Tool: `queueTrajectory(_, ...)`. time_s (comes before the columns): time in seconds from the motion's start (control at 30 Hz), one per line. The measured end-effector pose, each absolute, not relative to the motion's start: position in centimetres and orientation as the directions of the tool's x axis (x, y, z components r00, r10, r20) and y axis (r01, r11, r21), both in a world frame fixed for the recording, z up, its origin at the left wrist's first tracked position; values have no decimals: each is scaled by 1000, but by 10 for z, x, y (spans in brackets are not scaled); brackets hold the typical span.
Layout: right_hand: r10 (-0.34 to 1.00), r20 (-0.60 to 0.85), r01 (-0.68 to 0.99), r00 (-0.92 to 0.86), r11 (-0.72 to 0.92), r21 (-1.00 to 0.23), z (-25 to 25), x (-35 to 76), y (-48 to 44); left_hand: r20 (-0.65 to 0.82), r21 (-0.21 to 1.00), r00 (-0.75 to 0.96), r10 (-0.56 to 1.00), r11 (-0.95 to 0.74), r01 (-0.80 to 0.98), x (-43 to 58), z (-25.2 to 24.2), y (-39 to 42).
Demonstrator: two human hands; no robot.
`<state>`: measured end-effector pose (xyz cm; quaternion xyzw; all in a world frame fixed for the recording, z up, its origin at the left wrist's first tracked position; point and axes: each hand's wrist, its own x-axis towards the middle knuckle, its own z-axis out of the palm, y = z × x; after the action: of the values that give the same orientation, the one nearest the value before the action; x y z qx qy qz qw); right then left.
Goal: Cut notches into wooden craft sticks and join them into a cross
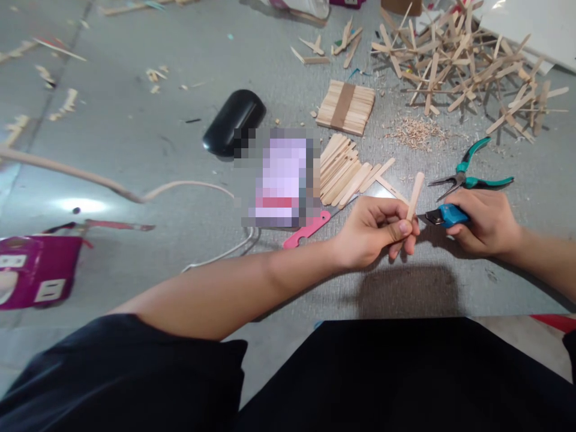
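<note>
Between the thumb and fingers of my left hand (375,231) a wooden craft stick (416,195) is pinched, its rounded end pointing up and away. My right hand (488,222) grips a blue utility knife (454,216). The knife's dark blade points left, close to the stick and my left fingertips; whether it touches the wood I cannot tell. Just beyond my right hand lie green-handled pliers (463,174) with their jaws apart. Loose craft sticks (342,168) are spread beyond my left hand, and a pink-handled tool (308,230) lies beside my left wrist.
A banded bundle of sticks (360,108) lies near a pile of wood shavings (416,132). Crossed stick pieces (454,66) are heaped at the back right. Left of centre are a blurred-out phone (279,180), a black case (236,120), a pale cable (193,183) and a purple packet (54,270).
</note>
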<state>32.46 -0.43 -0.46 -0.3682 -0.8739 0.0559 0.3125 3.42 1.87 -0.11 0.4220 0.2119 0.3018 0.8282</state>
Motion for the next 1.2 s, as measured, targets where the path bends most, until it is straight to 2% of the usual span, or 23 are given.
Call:
queueTrajectory(0.27, 690, 484, 608, -538, 715, -344, -4, 324, -6, -88, 836, 741, 665, 454, -309, 33, 2, 19)
queueTrajectory(0.67, 693, 462, 632, -554, 711, -309, -6, 326, -6, -158, 801, 751, 641, 528, -283, 33, 3, 18)
queueTrajectory(1.0, 696, 484, 628, -530, 706, -328, -5, 325, -7, -167, 797, 757, 631, 539, -273, 33, 1, 19)
queueTrajectory(1.2, 701, 461, 651, -544, 700, -295, -3, 325, -8, -137, 797, 759, 637, 525, -298, 33, 0, 20)
